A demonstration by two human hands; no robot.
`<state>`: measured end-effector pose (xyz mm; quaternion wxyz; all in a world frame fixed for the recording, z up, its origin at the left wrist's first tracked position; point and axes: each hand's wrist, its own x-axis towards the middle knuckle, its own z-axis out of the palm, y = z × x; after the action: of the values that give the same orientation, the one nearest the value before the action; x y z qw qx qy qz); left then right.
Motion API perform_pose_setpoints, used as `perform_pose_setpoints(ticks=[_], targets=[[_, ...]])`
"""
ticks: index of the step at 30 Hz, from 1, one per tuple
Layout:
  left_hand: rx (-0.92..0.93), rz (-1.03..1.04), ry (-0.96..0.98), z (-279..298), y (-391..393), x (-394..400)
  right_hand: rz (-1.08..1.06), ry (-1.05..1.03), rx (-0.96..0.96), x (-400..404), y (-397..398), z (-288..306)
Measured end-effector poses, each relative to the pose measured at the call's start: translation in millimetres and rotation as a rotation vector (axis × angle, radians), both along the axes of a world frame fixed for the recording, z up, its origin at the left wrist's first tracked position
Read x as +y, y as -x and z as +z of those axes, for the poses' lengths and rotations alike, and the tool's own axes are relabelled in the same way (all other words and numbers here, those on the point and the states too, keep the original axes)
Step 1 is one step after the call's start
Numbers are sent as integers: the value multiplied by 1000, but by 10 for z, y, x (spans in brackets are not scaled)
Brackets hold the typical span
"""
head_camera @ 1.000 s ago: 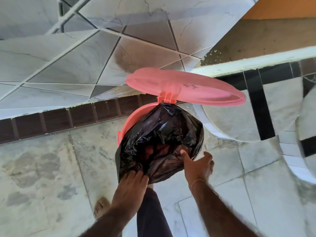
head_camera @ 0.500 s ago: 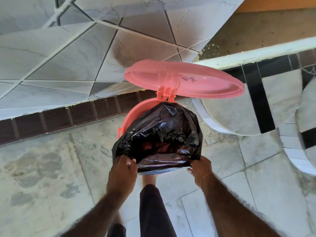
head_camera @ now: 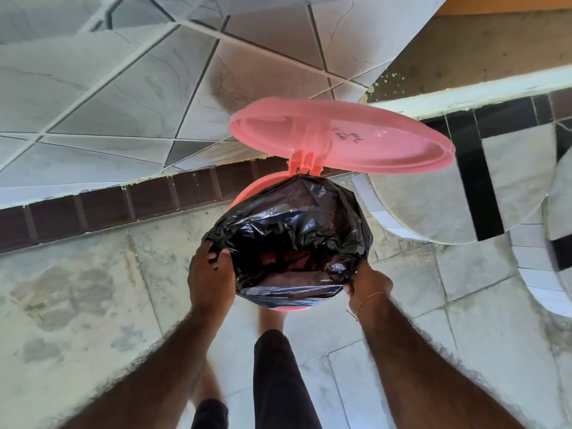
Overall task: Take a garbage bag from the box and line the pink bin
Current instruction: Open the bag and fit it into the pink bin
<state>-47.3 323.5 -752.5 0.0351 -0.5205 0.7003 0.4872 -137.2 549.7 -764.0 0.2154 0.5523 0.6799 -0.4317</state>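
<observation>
A black garbage bag (head_camera: 291, 230) sits in the mouth of the pink bin (head_camera: 247, 196), its edge folded outward over most of the rim. The bin's round pink lid (head_camera: 340, 140) stands raised on its hinge at the back. My left hand (head_camera: 210, 274) grips the bag's edge at the near left of the rim. My right hand (head_camera: 368, 281) pinches the bag's edge at the near right. A sliver of pink rim (head_camera: 288, 308) shows below the bag at the front. The bag box is out of view.
The bin stands on a grey tiled floor (head_camera: 77, 289) against a tiled wall with a dark brown skirting (head_camera: 108, 205). A curved tiled structure with black stripes (head_camera: 473, 187) rises at the right. My legs and a bare foot (head_camera: 272, 320) are below the bin.
Both hands moved from the front of the bag out to the sides of the rim, and the bag's edge is stretched wider over the bin.
</observation>
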Motion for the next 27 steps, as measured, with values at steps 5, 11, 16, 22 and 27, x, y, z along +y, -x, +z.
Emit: perform_pose_setpoints(ticks=[5, 11, 16, 22, 27], targets=[[33, -67, 40, -80, 180, -168, 51, -73, 70, -56, 265, -10], [-10, -135, 69, -87, 375, -301, 271, -337, 148, -169, 296, 22], [8, -127, 18, -78, 537, -294, 537, -444, 276, -255, 322, -22], [-11, -93, 19, -82, 782, -371, 563, -359, 278, -309, 517, -3], [-55, 50, -44, -139, 882, -417, 605, -287, 200, -229, 585, -24]])
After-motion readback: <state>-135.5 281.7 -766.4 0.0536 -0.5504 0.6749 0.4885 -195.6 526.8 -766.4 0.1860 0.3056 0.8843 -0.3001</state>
